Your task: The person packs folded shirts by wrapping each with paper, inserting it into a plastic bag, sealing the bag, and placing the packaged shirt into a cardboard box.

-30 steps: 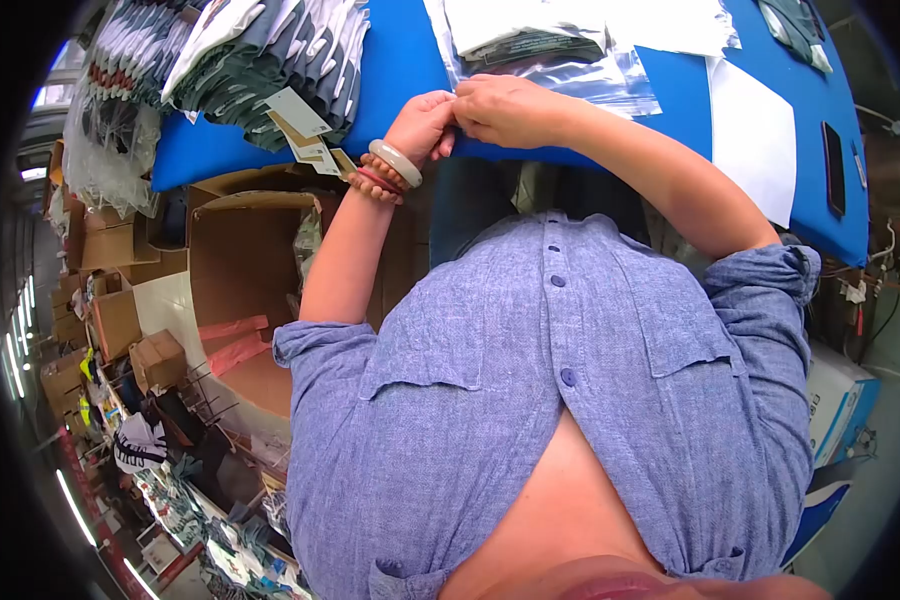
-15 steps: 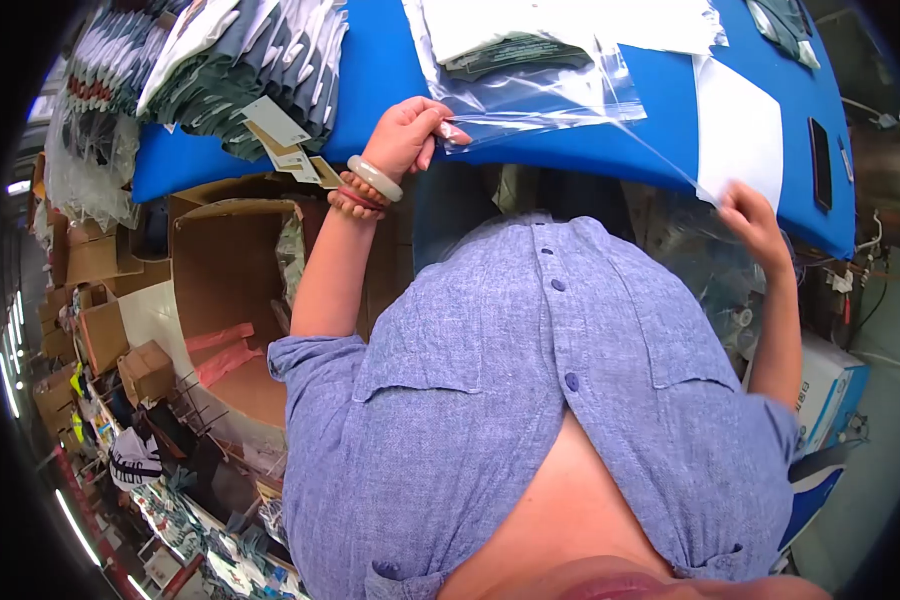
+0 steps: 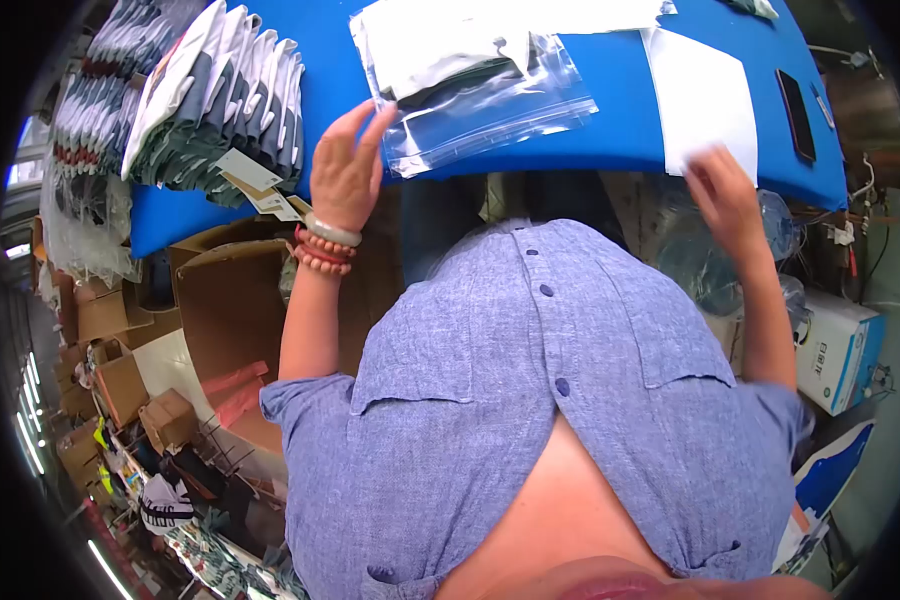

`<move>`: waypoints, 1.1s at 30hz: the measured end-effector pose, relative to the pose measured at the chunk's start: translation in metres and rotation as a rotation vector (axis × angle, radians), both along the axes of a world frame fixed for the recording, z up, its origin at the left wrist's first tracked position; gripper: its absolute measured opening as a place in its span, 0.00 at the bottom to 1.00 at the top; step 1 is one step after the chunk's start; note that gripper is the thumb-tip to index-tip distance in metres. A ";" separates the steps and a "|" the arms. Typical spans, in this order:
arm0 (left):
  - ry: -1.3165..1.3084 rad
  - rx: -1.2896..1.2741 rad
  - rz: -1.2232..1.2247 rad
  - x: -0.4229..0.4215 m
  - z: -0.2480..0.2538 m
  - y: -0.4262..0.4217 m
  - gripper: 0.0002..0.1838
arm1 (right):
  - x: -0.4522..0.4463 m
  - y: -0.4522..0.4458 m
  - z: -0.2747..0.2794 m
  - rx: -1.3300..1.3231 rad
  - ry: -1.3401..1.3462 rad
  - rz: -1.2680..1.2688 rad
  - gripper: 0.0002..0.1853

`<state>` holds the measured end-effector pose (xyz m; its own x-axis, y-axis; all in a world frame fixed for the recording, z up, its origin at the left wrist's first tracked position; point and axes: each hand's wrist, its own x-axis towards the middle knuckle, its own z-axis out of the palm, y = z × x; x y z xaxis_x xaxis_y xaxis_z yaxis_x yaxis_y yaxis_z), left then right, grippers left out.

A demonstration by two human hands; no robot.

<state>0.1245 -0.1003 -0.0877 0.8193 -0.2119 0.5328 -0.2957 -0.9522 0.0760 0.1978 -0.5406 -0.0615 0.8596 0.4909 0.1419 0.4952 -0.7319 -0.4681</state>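
Upper left, the left hand (image 3: 344, 180) has released the clear bag (image 3: 470, 125) — open, leaving it loose — while the right hand (image 3: 728, 200), by white paper (image 3: 705, 100), blurs, its grip unclear.

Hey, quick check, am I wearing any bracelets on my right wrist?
No, the bracelets are around the wrist of the left hand, while the wrist behind the right hand is bare.

Brt; glare on bag (image 3: 490, 124); R hand (image 3: 722, 196) blurry; edges warped.
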 end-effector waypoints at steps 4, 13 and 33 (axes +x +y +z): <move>-0.032 0.125 -0.148 0.017 -0.010 0.001 0.22 | 0.081 0.095 -0.013 0.035 -0.472 0.494 0.17; -0.006 -0.315 -0.199 0.007 -0.043 0.007 0.08 | 0.129 0.107 -0.040 -0.020 -0.553 0.816 0.05; 0.013 -0.588 0.325 0.027 -0.053 -0.012 0.07 | 0.125 0.131 -0.053 0.145 0.063 0.155 0.18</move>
